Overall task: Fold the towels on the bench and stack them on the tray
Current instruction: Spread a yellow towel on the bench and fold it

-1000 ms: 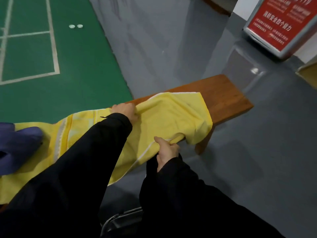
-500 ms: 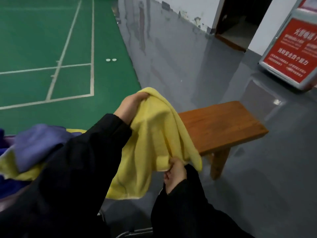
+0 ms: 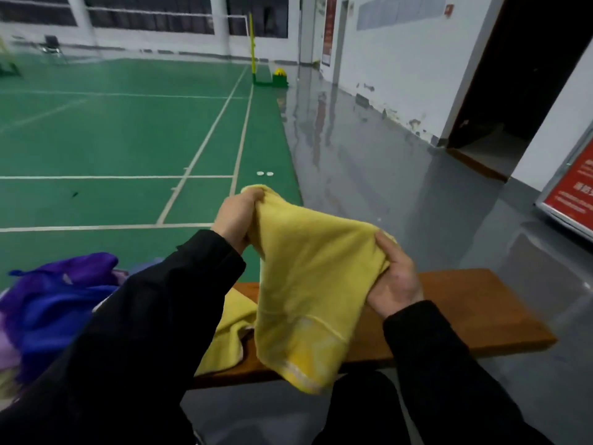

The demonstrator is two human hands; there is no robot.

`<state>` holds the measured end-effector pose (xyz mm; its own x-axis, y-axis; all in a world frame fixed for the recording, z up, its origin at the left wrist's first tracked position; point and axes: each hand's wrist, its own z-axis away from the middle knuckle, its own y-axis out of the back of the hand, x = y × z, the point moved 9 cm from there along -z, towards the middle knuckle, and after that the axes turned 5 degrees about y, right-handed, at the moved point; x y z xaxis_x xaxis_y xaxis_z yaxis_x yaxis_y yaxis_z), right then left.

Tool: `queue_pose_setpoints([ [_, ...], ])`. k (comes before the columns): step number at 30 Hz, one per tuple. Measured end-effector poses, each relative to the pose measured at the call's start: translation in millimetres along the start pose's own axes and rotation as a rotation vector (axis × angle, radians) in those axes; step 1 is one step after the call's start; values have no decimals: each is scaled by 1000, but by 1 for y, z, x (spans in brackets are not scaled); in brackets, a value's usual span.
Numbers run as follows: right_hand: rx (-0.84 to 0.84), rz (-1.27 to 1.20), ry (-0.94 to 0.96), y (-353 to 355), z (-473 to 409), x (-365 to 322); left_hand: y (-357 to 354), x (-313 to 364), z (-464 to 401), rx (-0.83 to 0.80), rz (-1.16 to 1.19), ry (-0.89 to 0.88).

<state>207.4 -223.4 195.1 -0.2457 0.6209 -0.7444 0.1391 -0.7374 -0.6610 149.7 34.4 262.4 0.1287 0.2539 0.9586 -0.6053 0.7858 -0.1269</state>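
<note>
A yellow towel (image 3: 308, 284) is held up above the wooden tabletop (image 3: 465, 309) by both hands. One upper corner is gripped by the left hand (image 3: 236, 220), its fingers curled round a bunch of the cloth; the other corner is gripped by the right hand (image 3: 393, 277), thumb on the near face and fingers behind. The towel hangs between them, its banded lower edge dangling past the tabletop's near edge, while a further part of it lies draped on the tabletop behind the left sleeve (image 3: 144, 332). A heap of purple and blue towels (image 3: 57, 300) is seen at the left
</note>
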Motion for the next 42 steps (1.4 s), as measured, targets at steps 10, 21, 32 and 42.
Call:
queue_pose_setpoints([
  [10,-112,257,134,-44,-33,-88,48,10,-2,-85,165,-104],
  [21,-171,52,100,-45,-33,-110,20,34,-7,-365,194,-149],
  [32,49,358,432,-13,-29,-151,32,39,-19,41,-72,-281],
  [42,88,386,503,-1,-23,-151,42,31,-21,93,13,-400],
])
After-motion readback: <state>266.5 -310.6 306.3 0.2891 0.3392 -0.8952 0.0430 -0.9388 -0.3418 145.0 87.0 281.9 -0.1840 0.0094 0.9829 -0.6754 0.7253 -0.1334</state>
